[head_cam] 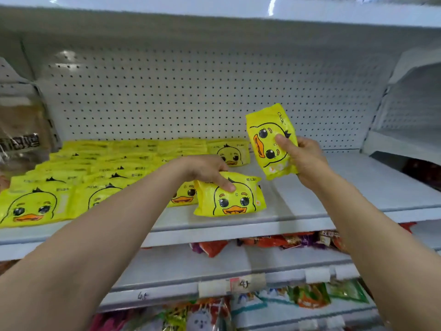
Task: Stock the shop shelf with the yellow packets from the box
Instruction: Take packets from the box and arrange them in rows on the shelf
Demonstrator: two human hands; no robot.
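Note:
Several yellow packets with a duck face [78,177] lie in rows on the left half of the white shelf [358,187]. My left hand [205,169] grips the top of one yellow packet [230,198] that stands near the shelf's front edge, in front of another packet. My right hand [304,155] holds a second yellow packet [269,139] upright in the air above the shelf, thumb across its face. The box is out of view.
A pegboard back wall [191,91] closes the shelf behind, and another shelf board hangs above. The right half of the shelf is bare. Lower shelves [238,266] carry red and mixed snack bags. A brown packet [21,130] stands at far left.

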